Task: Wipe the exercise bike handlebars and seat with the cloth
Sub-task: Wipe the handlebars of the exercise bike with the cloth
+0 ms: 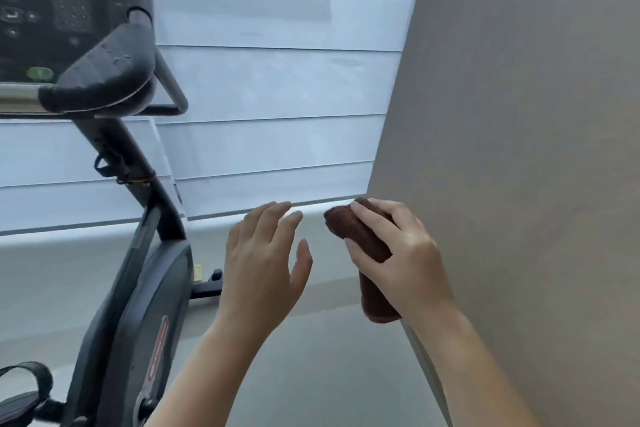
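My right hand [394,253] is wrapped around a rolled brown cloth [360,236], fingers over the top, thumb on the near side; both ends of the roll stick out past my grip. My left hand [266,263] is empty, fingers spread and slightly curled, palm facing the cloth, just beside it without touching. Both hands are raised to the right of the exercise bike [138,305], well apart from its frame. A pedal with strap [24,388] shows at the bike's lower left. The bike's dark post [138,166] rises up and to the left from the body. At its top sits a padded dark handlebar rest [104,76], with a grey handlebar loop [169,87] curving out on its right side. Above the rest is the console [45,10], buttons blurred. The seat is out of view. Behind the bike hangs a pale window blind [277,80]; right of the bike, beyond my right hand, stands a beige wall [519,114].
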{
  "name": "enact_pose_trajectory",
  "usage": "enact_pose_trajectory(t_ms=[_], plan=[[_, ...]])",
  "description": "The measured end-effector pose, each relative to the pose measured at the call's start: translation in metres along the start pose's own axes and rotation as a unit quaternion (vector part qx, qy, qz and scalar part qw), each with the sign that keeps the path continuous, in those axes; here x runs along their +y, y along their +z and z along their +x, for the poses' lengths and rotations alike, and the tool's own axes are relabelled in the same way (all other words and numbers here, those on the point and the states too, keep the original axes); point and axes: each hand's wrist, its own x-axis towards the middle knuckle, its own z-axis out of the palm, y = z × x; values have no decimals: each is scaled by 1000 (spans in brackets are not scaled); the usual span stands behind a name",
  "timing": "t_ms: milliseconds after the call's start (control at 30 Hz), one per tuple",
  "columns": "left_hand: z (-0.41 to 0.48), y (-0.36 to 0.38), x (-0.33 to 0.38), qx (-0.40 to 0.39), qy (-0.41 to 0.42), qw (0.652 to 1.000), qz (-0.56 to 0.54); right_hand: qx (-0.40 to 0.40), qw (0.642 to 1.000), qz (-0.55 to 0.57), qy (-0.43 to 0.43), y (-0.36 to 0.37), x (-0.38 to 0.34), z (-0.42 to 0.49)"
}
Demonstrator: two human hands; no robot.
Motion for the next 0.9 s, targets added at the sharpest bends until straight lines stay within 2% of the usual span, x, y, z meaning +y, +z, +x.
enact_pose_trajectory(t_ms=[167,467,700,800,900], plan=[[29,-5,-61,30,-41,998,35,-28,998,35,-55,61,-15,52],[96,-57,-183,143,-24,986,85,-52,985,111,-124,166,-89,157],[125,-94,-273,171,-35,972,156,-7,966,132,-221,217,-157,243],[132,-99,-303,144,-48,971,183,-45,955,125,-264,238,-188,282],[137,-96,-324,124,-49,971,200,-152,945,38,-286,262,-212,302]])
